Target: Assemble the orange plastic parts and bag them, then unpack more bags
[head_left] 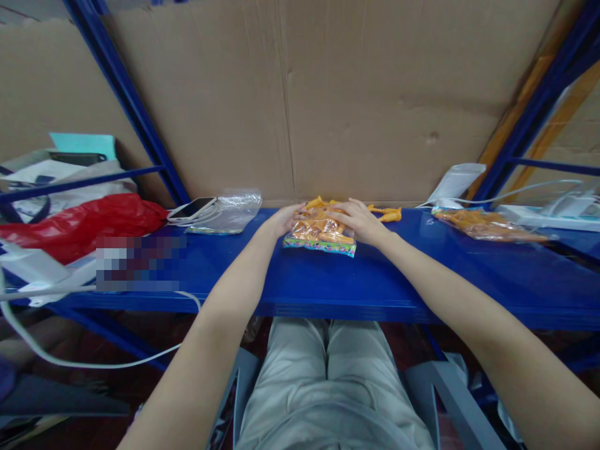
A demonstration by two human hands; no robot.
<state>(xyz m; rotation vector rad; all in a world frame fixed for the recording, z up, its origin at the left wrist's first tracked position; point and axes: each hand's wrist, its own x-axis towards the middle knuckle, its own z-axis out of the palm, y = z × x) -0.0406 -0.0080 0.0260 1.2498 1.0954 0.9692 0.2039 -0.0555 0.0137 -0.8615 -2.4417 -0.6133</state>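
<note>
A clear plastic bag (319, 231) of orange plastic pieces lies on the blue shelf, its colourful printed strip facing me. My left hand (285, 220) holds the bag's left edge, with the fingertips partly hidden against it. Over the bag's upper right side rests my right hand (360, 220), open, its fingers stretched across the plastic and the orange pieces. Loose orange plastic pieces (391, 215) lie just beyond the right hand; their exact shape is too small to tell.
To the left are an empty clear bag (239, 212), a phone (197, 209) with a white cable and a red plastic bag (94, 222). Another bag of orange pieces (487, 224) lies right, near a white power strip (539, 215). Cardboard (351, 112) closes the back between blue posts.
</note>
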